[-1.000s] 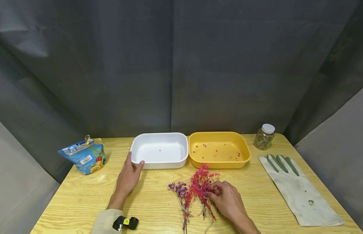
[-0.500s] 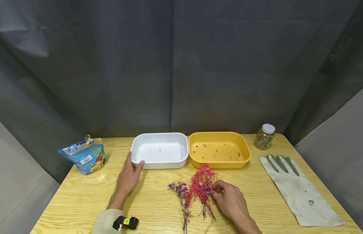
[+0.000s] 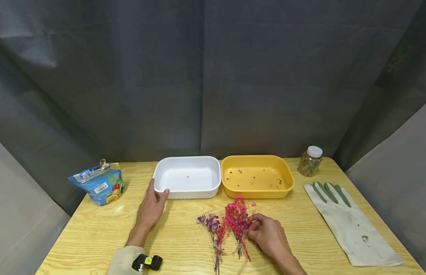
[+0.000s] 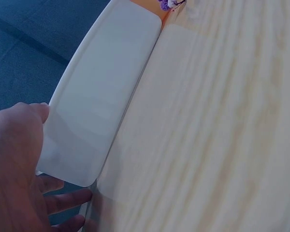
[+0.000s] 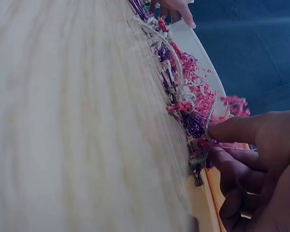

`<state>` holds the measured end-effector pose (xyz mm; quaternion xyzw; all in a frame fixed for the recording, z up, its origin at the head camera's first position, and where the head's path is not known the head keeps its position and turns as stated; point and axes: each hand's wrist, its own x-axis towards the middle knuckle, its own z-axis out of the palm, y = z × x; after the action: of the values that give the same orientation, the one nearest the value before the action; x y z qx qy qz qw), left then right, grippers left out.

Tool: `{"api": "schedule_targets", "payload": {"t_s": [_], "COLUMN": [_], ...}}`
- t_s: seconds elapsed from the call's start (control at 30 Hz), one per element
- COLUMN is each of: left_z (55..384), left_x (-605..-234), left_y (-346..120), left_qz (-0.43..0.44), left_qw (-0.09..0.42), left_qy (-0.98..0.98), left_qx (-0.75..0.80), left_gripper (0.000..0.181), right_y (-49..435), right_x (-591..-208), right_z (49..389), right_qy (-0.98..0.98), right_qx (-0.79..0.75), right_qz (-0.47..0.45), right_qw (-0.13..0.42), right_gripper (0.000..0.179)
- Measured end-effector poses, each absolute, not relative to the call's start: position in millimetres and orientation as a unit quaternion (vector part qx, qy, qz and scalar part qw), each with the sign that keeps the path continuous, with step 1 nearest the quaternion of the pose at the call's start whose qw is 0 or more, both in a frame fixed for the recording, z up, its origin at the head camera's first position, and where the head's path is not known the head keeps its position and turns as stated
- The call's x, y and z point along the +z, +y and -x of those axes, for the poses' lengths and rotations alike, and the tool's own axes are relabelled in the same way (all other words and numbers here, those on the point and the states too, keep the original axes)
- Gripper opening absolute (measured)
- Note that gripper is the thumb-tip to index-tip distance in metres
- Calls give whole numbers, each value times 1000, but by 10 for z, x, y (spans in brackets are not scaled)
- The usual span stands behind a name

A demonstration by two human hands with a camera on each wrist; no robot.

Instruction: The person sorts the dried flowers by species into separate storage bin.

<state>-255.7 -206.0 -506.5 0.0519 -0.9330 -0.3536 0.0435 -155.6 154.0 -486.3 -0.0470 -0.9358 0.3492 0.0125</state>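
Note:
Bunches of pink and purple dried flowers (image 3: 236,214), tied with twine, lie in front of the two basins. My right hand (image 3: 269,235) is at the right side of the pink bunch. In the right wrist view, its thumb and forefinger pinch a thin pink flower stem (image 5: 227,145); the exact grip is partly hidden. A smaller purple bunch (image 3: 210,222) lies just left of it. My left hand (image 3: 151,209) rests on the near left corner of the white basin (image 3: 187,193), thumb over the rim and the other fingers loosely spread outside it.
A yellow basin (image 3: 257,194) holding scattered petals touches the white one. On the left stands a blue clipped bag (image 3: 102,186). At right are a white-lidded jar (image 3: 310,162) and a pale cloth (image 3: 352,225) with green strips. A dark curtain (image 3: 199,84) hangs behind.
My right hand shifts slightly right, then back toward the bunch. A pink sprig now stands apart near its fingers, and the pink stems shift a little. My left hand stays put.

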Motion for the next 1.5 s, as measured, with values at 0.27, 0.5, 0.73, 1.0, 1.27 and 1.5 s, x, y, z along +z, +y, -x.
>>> {"api": "schedule_targets", "payload": {"t_s": [0.27, 0.5, 0.73, 1.0, 1.27, 1.5], "left_z": [2579, 2592, 2618, 2616, 2606, 2561], "left_x": [-5042, -5005, -4976, -4987, -5060, -5126], "left_y": [-2084, -2100, -2105, -2104, -2080, -2079], "left_qz": [-47, -45, -43, -44, -44, -46], "left_qw": [48, 44, 55, 53, 57, 56], "left_qy": [-935, -935, -932, -932, -931, -933], "left_qx": [-349, -350, -356, -357, -359, -353], "left_gripper": [90, 90, 90, 89, 90, 91], "right_y": [1509, 1499, 1508, 1551, 1648, 1729], "right_x": [-4887, -4819, -4789, -4775, -4837, -4917], "right_z": [1589, 1621, 1658, 1668, 1622, 1584], "right_qy": [-937, -908, -857, -785, -689, -643], "right_qx": [348, 410, 508, 612, 710, 741], "right_qz": [40, 77, 77, 58, 35, 3], "right_qw": [8, -26, -45, -76, -143, -194], "right_gripper": [8, 6, 10, 24, 47, 40]}}
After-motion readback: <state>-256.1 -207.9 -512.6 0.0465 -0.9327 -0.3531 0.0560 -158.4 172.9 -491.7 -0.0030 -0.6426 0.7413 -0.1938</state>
